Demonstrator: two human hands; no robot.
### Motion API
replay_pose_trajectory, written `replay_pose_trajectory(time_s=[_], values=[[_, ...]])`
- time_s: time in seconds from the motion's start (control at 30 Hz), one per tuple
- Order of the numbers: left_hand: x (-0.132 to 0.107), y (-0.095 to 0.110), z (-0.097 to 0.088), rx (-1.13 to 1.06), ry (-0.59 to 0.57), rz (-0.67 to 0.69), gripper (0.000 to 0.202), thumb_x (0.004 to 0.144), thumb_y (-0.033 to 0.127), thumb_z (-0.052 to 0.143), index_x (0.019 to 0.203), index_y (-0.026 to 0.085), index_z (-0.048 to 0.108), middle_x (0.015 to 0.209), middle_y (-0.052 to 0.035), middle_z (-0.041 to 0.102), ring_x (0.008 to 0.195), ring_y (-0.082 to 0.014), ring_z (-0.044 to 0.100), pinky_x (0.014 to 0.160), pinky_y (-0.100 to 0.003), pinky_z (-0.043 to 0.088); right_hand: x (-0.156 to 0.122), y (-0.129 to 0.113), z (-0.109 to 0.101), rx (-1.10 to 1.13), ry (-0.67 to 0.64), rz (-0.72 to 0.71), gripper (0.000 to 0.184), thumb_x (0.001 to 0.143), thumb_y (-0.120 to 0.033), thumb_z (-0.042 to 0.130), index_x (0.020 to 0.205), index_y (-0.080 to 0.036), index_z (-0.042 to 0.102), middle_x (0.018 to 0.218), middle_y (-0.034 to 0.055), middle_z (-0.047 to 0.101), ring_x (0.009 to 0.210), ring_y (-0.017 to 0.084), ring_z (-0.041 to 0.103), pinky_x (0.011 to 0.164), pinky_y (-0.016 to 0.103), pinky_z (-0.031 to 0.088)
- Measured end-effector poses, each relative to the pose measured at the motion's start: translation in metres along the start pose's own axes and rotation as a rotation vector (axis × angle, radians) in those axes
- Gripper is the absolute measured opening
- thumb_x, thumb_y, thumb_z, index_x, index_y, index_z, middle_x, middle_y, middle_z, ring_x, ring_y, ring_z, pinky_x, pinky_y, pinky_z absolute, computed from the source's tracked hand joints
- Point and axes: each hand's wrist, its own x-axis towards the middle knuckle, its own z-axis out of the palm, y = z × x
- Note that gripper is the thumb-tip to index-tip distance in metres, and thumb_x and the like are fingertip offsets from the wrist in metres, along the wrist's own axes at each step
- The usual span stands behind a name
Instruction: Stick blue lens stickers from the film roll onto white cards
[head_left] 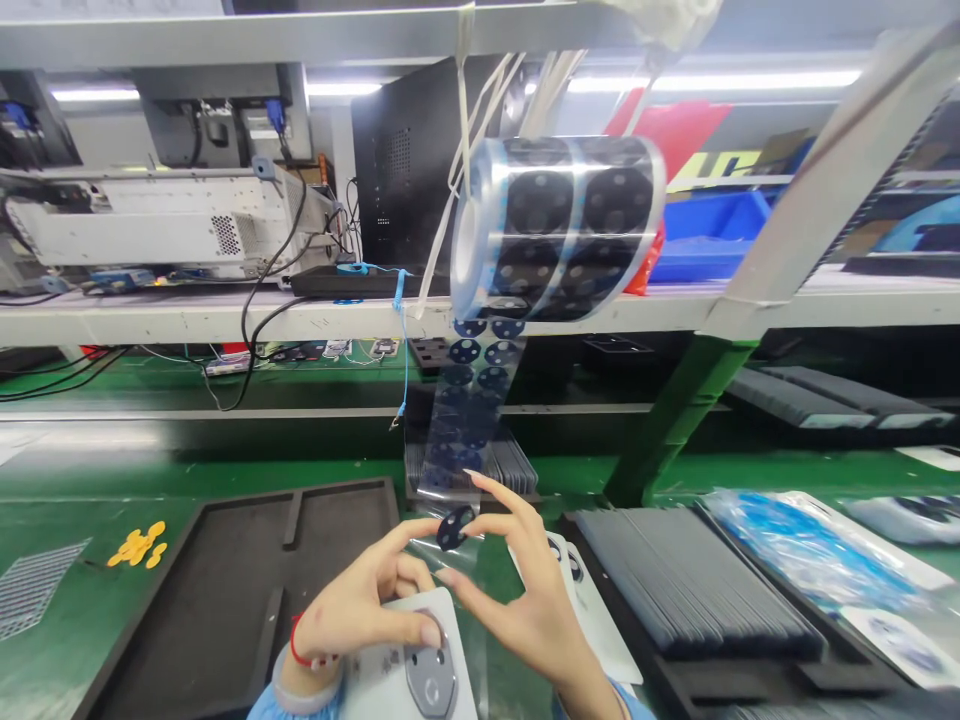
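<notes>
My left hand [358, 605] grips a white flat panel [375, 685], its thumb lying on the grey camera-shaped area with dark holes. A round black sticker [454, 530] with small holes sits between my left index fingertip and a fingertip of my right hand [531, 580]. The right thumb is apart from the sticker, and another right finger reaches up against the clear strip [471, 400]. Paired black stickers line this strip, which hangs from a large roll [577, 225] above. Beside my right hand lie more white panels [600, 620], partly hidden by it.
To the left lies a black tray [217, 590] with raised ribs, near yellow pieces [139, 545]. A black tray [720, 675] on the right holds a stack of grey sheets [690, 580]. Blue plastic packaging [810, 550] lies beyond it. A slanted post [682, 420] and shelf edge [360, 322] stand ahead.
</notes>
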Motion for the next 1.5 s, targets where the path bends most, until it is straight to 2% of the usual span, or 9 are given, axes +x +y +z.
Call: replay_pose_trajectory(time_s=[0.13, 0.23, 0.33, 0.57, 0.7, 0.83, 0.93, 1.13, 1.5], values=[[0.005, 0.002, -0.003, 0.042, 0.018, -0.064, 0.074, 0.075, 0.02, 0.079, 0.138, 0.021, 0.04, 0.081, 0.0008, 0.059, 0.067, -0.0054, 0.057, 0.064, -0.016, 0.043, 0.001, 0.017, -0.002, 0.195, -0.03, 0.17, 0.03, 0.088, -0.027, 0.062, 0.116, -0.024, 0.051, 0.129, 0.0043, 0.054, 0.122, 0.016, 0.051, 0.1, 0.033, 0.043], [0.012, 0.002, -0.004, 0.083, 0.05, -0.106, 0.072, 0.076, 0.026, 0.079, 0.136, 0.016, 0.042, 0.081, -0.0006, 0.059, 0.07, -0.0078, 0.058, 0.066, -0.019, 0.044, 0.003, 0.026, -0.003, 0.221, -0.063, 0.232, 0.006, 0.089, -0.029, 0.063, 0.09, -0.023, 0.062, 0.098, 0.0003, 0.064, 0.098, 0.015, 0.06, 0.088, 0.03, 0.046], [0.019, 0.002, -0.006, 0.13, 0.183, -0.124, 0.075, 0.076, 0.033, 0.078, 0.137, 0.012, 0.04, 0.085, -0.0029, 0.06, 0.075, -0.0104, 0.058, 0.07, -0.022, 0.045, 0.004, 0.031, -0.005, 0.23, -0.037, 0.354, 0.016, 0.088, -0.035, 0.063, 0.079, -0.021, 0.064, 0.082, 0.0, 0.064, 0.082, 0.015, 0.061, 0.078, 0.029, 0.046], [0.024, -0.001, -0.003, 0.14, 0.23, -0.118, 0.066, 0.079, 0.036, 0.076, 0.131, 0.012, 0.044, 0.086, -0.0031, 0.058, 0.078, -0.0125, 0.059, 0.072, -0.024, 0.044, 0.004, 0.036, -0.001, 0.191, -0.001, 0.306, 0.045, 0.083, -0.036, 0.068, 0.122, -0.02, 0.053, 0.122, 0.0079, 0.057, 0.109, 0.018, 0.057, 0.092, 0.032, 0.048], [0.024, -0.002, 0.0, 0.151, 0.205, -0.145, 0.069, 0.077, 0.037, 0.076, 0.133, 0.01, 0.045, 0.084, -0.0026, 0.057, 0.076, -0.0117, 0.058, 0.072, -0.023, 0.045, 0.005, 0.037, 0.004, 0.244, -0.146, 0.367, 0.011, 0.085, -0.034, 0.067, 0.085, -0.023, 0.068, 0.088, -0.0001, 0.066, 0.088, 0.016, 0.061, 0.083, 0.032, 0.047], [0.031, -0.008, -0.006, 0.195, 0.485, -0.053, 0.098, 0.083, 0.047, 0.069, 0.153, 0.012, 0.011, 0.099, -0.0076, 0.062, 0.079, -0.0154, 0.061, 0.07, -0.026, 0.049, 0.004, 0.038, -0.003, 0.269, 0.186, 0.488, 0.016, 0.084, -0.036, 0.069, 0.08, -0.021, 0.068, 0.081, 0.0009, 0.066, 0.077, 0.014, 0.061, 0.075, 0.028, 0.047], [0.037, -0.012, -0.008, 0.183, 0.684, 0.066, 0.087, 0.087, 0.05, 0.063, 0.152, 0.012, 0.019, 0.119, -0.014, 0.061, 0.096, -0.0205, 0.064, 0.077, -0.028, 0.052, 0.002, 0.038, -0.007, 0.351, 0.28, 0.611, 0.026, 0.078, -0.042, 0.073, 0.08, -0.017, 0.066, 0.08, 0.0031, 0.064, 0.077, 0.015, 0.06, 0.074, 0.027, 0.048], [0.04, -0.011, 0.01, 0.141, 0.552, 0.135, 0.057, 0.093, 0.039, 0.057, 0.14, 0.01, 0.042, 0.134, -0.0148, 0.056, 0.12, -0.0206, 0.057, 0.102, -0.028, 0.044, 0.003, 0.027, 0.014, 0.553, -0.074, 0.741, 0.035, 0.075, -0.048, 0.074, 0.074, -0.014, 0.064, 0.075, 0.005, 0.065, 0.07, 0.015, 0.057, 0.069, 0.028, 0.046], [0.03, -0.008, 0.022, 0.089, 0.477, 0.146, 0.058, 0.092, 0.04, 0.059, 0.141, 0.013, 0.044, 0.137, -0.0125, 0.054, 0.126, -0.0213, 0.053, 0.103, -0.025, 0.045, 0.004, 0.021, 0.018, 0.546, -0.076, 0.757, 0.036, 0.072, -0.048, 0.075, 0.072, -0.014, 0.065, 0.072, 0.0056, 0.065, 0.064, 0.014, 0.054, 0.061, 0.026, 0.043]])
